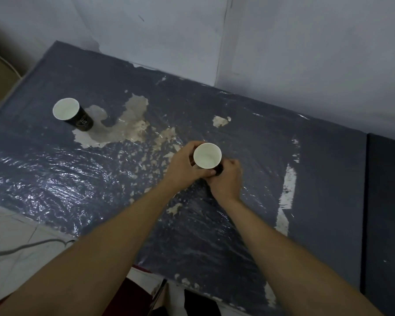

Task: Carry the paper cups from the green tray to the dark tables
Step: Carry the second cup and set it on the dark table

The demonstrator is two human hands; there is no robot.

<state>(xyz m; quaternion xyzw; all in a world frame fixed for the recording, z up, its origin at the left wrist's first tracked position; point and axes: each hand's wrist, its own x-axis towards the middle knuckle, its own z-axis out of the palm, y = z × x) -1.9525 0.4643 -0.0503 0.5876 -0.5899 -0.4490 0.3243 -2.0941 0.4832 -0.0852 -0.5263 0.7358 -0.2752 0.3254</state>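
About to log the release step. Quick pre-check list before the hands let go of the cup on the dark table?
1. Cup upright: ok. The held cup stands with its mouth up.
2. Grip: ok. Left hand and right hand both wrap its lower body.
3. Base seated on the dark table: cannot tell, the hands hide the base.
4. Spacing from the other cup: ok, it stands well apart at the far left.
5. Surface under the cup: not ok. The covering is peeled and wrinkled, with bare patches close by.
6. Cup contents: ok, the inside looks white and empty.
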